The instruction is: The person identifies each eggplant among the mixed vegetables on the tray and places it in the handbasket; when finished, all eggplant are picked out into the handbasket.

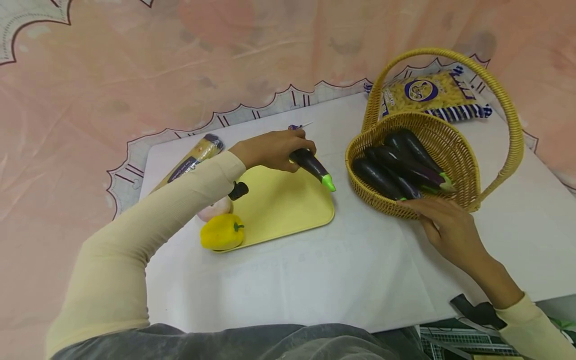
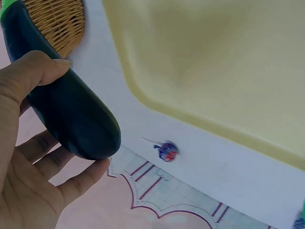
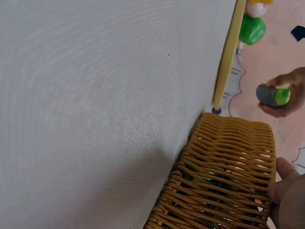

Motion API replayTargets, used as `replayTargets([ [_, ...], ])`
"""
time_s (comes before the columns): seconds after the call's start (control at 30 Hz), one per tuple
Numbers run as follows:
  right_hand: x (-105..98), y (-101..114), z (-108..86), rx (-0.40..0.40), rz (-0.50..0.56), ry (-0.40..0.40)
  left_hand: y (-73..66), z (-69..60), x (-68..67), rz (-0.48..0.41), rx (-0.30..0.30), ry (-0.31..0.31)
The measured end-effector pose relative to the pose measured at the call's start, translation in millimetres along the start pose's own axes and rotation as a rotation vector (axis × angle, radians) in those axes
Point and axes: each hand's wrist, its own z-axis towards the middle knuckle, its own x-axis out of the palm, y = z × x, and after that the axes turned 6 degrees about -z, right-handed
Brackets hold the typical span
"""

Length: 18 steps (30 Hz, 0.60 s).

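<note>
My left hand [image 1: 276, 150] holds a dark purple eggplant [image 1: 310, 164] with a bright green stem end, above the far right part of a yellow tray [image 1: 288, 205]. In the left wrist view, the thumb lies across the eggplant [image 2: 71, 109] and the fingers are behind it. My right hand [image 1: 454, 232] grips the near rim of a wicker basket [image 1: 357, 187] with a tall handle. Several eggplants [image 1: 405, 165] lie in that basket. In the right wrist view, the right hand [image 3: 288, 191] is at the rim of the basket [image 3: 219, 167]; some fingers are hidden.
A yellow bell pepper [image 1: 222, 232] and a pinkish round vegetable [image 1: 219, 207] sit at the tray's left end. Behind the left forearm lies a long pasta packet [image 1: 193, 157]. A lollipop [image 1: 295, 127] lies beyond the tray, and a pasta bag [image 1: 432, 95] behind the basket.
</note>
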Motion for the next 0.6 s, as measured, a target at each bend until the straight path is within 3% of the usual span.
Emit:
replayTargets([
  [0.6, 0, 0, 0.3, 0.014, -0.005, 0.006, -24.9, 44.1, -9.5, 0.005, 0.06, -0.031],
])
